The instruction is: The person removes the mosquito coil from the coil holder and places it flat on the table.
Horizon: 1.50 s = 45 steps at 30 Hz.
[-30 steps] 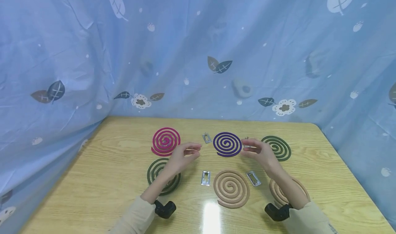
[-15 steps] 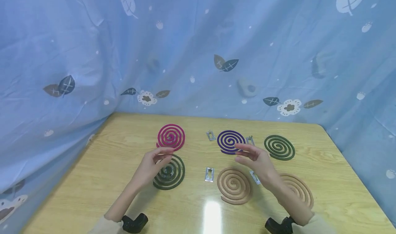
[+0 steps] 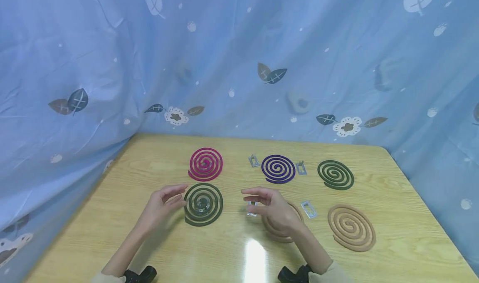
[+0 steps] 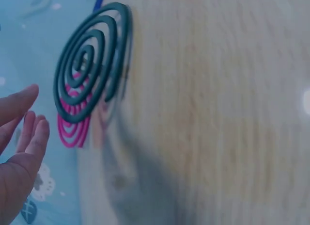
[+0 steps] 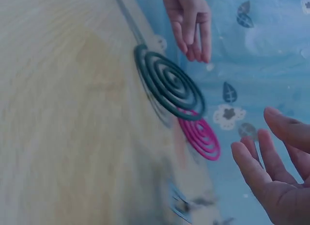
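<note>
My left hand (image 3: 159, 206) hovers at the left edge of a dark green mosquito coil (image 3: 202, 202), its fingers spread and holding nothing. In the left wrist view this green coil (image 4: 99, 57) stands raised above the tabletop, with a pink mosquito coil (image 4: 72, 133) beyond it. To the right of the green coil, my right hand (image 3: 275, 210) is over the table with fingers apart and nothing in them. It partly covers a tan mosquito coil (image 3: 277, 238) and a small metal coil stand (image 3: 252, 214).
A purple coil (image 3: 277, 167) lies at the back between two metal stands (image 3: 253, 162). Farther right are another green coil (image 3: 335, 175), a second tan coil (image 3: 349, 223) and a metal stand (image 3: 309, 209). A blue patterned curtain (image 3: 224, 58) hangs behind the wooden table (image 3: 93, 229).
Both hands have moved left and toward the near side: the left from near the pink coil to beside the green one, the right from beside the purple coil to over the near tan coil.
</note>
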Available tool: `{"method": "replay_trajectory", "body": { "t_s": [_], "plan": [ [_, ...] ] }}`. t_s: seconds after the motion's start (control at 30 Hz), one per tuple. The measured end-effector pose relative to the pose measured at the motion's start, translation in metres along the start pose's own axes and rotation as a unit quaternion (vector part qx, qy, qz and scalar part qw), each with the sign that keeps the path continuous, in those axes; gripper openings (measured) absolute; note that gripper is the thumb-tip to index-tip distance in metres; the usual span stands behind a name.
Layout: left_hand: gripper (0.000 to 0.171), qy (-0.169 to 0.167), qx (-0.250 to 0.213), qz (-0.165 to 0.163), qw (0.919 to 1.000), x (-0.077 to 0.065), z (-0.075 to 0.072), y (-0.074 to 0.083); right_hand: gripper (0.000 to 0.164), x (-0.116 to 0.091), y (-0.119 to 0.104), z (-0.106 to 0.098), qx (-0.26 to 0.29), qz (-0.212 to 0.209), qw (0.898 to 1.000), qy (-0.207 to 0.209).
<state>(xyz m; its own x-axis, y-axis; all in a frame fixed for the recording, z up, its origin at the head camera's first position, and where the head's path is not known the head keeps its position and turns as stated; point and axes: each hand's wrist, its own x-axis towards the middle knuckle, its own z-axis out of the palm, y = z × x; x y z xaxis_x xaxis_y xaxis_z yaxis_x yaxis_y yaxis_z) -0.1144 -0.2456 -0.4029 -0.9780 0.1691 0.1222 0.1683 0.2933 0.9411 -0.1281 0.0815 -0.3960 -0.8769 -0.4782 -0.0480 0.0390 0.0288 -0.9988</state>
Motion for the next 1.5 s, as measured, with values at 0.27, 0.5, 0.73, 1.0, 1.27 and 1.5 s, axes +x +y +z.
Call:
{"method": "replay_trajectory", "body": {
  "t_s": [0.27,0.5,0.73,1.0,1.27,1.5],
  "plan": [
    [0.049,-0.023,0.016,-0.003,0.9996,-0.004,-0.008,-0.006,0.048,0.018,0.019,0.034,0.049,0.038,0.998,0.004],
    [0.053,-0.043,0.054,0.001,0.9976,-0.002,-0.011,-0.012,0.045,0.029,0.022,0.046,0.001,0.01,1.0,0.016],
    [0.055,-0.04,0.067,-0.002,0.997,-0.009,-0.009,-0.019,0.043,0.035,0.025,0.065,-0.06,-0.01,0.998,0.021],
    [0.057,-0.033,0.062,-0.011,0.9975,-0.003,-0.01,-0.02,0.042,0.041,0.021,0.07,-0.024,0.008,0.999,0.031],
    [0.06,-0.033,0.044,-0.026,0.9982,-0.003,-0.009,-0.028,0.048,0.042,0.029,0.076,-0.048,0.009,0.997,0.066],
    [0.061,-0.039,0.039,-0.01,0.9984,0.001,-0.008,-0.031,0.054,0.047,0.029,0.08,-0.056,-0.02,0.991,0.116]
  ]
}}
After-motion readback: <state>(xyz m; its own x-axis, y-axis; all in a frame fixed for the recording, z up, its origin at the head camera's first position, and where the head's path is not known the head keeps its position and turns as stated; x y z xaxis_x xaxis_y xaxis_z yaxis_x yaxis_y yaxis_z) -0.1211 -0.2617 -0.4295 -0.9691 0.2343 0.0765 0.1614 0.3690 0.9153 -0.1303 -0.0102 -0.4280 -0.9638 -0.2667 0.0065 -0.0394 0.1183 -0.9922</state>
